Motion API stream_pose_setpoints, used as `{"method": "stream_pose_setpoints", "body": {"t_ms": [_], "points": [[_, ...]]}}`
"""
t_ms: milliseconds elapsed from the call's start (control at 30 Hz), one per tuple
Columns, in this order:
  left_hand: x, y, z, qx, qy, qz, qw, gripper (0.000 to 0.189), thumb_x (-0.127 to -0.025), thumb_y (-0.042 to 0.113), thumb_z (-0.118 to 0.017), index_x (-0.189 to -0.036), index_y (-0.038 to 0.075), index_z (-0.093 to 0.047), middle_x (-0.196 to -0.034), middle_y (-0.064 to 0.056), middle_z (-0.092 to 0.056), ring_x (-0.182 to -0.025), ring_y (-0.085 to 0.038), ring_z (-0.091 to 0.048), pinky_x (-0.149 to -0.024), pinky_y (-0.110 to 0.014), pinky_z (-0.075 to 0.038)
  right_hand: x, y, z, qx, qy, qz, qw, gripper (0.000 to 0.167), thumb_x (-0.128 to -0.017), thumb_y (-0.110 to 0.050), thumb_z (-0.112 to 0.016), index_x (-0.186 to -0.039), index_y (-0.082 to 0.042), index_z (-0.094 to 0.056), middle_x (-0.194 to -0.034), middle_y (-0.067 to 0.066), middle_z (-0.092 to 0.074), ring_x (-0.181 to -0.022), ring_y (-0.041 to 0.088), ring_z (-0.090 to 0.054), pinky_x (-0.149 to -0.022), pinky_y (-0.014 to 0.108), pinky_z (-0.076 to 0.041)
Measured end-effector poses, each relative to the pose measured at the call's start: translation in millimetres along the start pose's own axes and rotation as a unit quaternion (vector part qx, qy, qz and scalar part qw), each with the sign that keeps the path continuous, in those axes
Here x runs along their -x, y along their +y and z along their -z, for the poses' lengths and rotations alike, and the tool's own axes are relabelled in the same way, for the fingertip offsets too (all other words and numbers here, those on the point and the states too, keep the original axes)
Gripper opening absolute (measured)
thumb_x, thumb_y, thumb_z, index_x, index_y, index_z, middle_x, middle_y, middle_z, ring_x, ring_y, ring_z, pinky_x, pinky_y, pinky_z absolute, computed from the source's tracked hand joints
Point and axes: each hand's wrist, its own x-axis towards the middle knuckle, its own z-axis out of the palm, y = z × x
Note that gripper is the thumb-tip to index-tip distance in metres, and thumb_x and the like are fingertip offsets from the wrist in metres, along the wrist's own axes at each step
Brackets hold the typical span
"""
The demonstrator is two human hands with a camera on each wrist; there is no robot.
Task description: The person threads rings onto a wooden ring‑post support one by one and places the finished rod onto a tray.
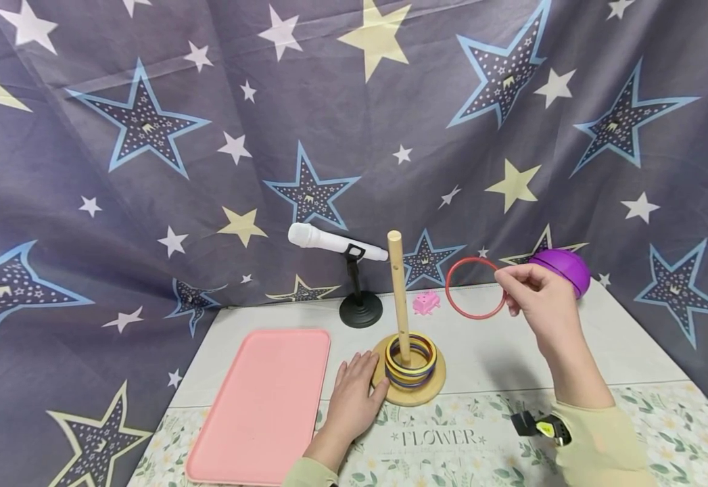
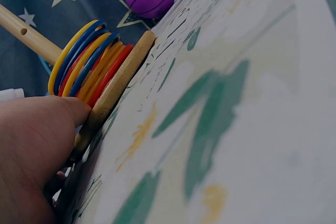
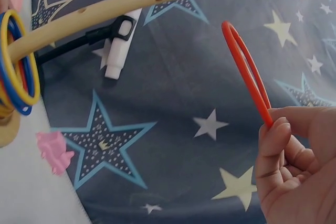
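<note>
My right hand (image 1: 539, 297) pinches a thin red ring (image 1: 449, 287) by its edge, thumb against fingertips, up in the air to the right of the wooden post (image 1: 398, 291). In the right wrist view the ring (image 3: 244, 72) appears nearly edge-on. Several yellow, blue and red rings (image 2: 84, 64) lie stacked around the foot of the post, on its round wooden base (image 1: 411, 399). My left hand (image 1: 354, 399) rests at the left side of that base with its fingers extended. Its thumb (image 2: 79, 107) lies close to the lowest rings; its other fingers are mostly hidden in the left wrist view.
A pink tray (image 1: 262, 406) lies left of my left hand. Behind the post stand a white microphone (image 1: 338, 242) on a black stand (image 1: 361, 310) and a small pink toy (image 1: 426, 302). Behind my right hand sits a purple ball (image 1: 567, 267). A starry curtain (image 1: 341, 115) hangs at the back.
</note>
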Motion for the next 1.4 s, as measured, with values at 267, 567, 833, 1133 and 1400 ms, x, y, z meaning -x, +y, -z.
{"method": "stream_pose_setpoints", "body": {"t_ms": [267,567,833,1133,1400], "points": [[0.8,-1.4,0.4,0.0,0.002,-0.001,1.0,0.06,-0.111,0.036,-0.065,-0.16,0.002,-0.056,-0.165,-0.018,-0.053,-0.16,-0.04,-0.039,-0.134,-0.063,-0.019,-1.2,-19,-14,-0.004,-0.009,0.023,0.9997,0.018,-0.1,-0.009,-0.082,-0.108,0.007,-0.077,-0.072,0.0,-0.067,-0.06,0.01,-0.058,-0.05,0.02,-0.052],[0.3,-1.1,1.5,0.004,-0.005,0.005,1.0,0.06,-0.112,0.035,-0.064,-0.161,0.003,-0.054,-0.167,-0.017,-0.051,-0.161,-0.039,-0.038,-0.135,-0.062,-0.016,-2.2,-36,-33,-0.012,-0.021,0.042,0.9988,0.023,-0.1,-0.01,-0.083,-0.109,0.01,-0.075,-0.072,0.001,-0.068,-0.058,0.011,-0.057,-0.05,0.021,-0.052],[0.9,-0.7,1.8,0.01,-0.007,0.008,0.9999,0.06,-0.111,0.035,-0.064,-0.161,0.003,-0.054,-0.167,-0.018,-0.051,-0.161,-0.04,-0.037,-0.135,-0.063,-0.016,-4.8,-49,-48,-0.003,-0.031,0.054,0.998,0.022,-0.1,-0.014,-0.084,-0.108,0.005,-0.077,-0.07,0.002,-0.066,-0.057,0.013,-0.056,-0.05,0.022,-0.052],[1.2,0.0,2.7,0.006,-0.005,0.005,1.0,0.06,-0.111,0.035,-0.064,-0.161,0.002,-0.055,-0.166,-0.018,-0.052,-0.16,-0.04,-0.038,-0.134,-0.063,-0.017,-4.1,-61,-65,0.005,-0.04,0.071,0.9966,0.023,-0.101,-0.017,-0.083,-0.11,0.004,-0.077,-0.071,0.003,-0.066,-0.057,0.013,-0.058,-0.052,0.023,-0.054],[0.9,-0.6,2.1,0.006,-0.007,0.003,1.0,0.06,-0.111,0.035,-0.064,-0.161,0.004,-0.055,-0.167,-0.017,-0.051,-0.16,-0.04,-0.038,-0.134,-0.063,-0.017,-6.8,-65,-81,-0.017,-0.042,0.071,0.9965,0.022,-0.101,-0.017,-0.084,-0.107,0.003,-0.078,-0.069,0.002,-0.066,-0.056,0.011,-0.058,-0.051,0.022,-0.053]]}}
